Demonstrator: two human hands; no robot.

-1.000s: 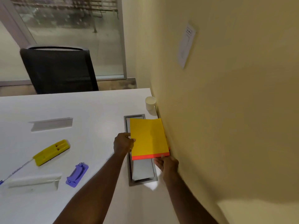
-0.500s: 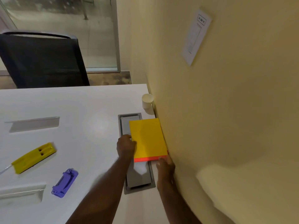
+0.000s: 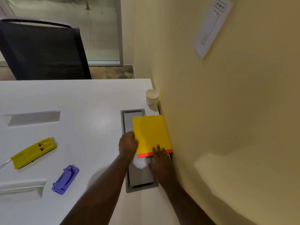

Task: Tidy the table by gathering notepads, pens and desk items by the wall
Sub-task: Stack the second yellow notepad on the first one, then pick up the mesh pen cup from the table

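A yellow notepad (image 3: pixel 151 133) with an orange-red strip along its near edge lies flat on the white table (image 3: pixel 90 103), its right side against the yellow wall (image 3: pixel 227 119). It partly covers a grey cable hatch (image 3: pixel 139 176). My left hand (image 3: pixel 128 143) is curled at the pad's left edge and holds it there. My right hand (image 3: pixel 160 159) lies with straight fingers on the pad's near edge, over the orange strip. A yellow desk tool (image 3: pixel 34 152) and a purple clip-like item (image 3: pixel 65 179) lie out on the table to the left.
A white paper cup (image 3: pixel 151 96) stands by the wall beyond the pad. Two grey angled strips (image 3: pixel 33 117) (image 3: pixel 21 189) lie at the left, and a pen tip (image 3: pixel 4 164) pokes in beside the yellow tool. A black chair (image 3: pixel 42 49) stands behind the table.
My right hand has come up from below the pad's near edge and now rests its fingers on top. The pad has settled flat against the wall. My view has shifted left.
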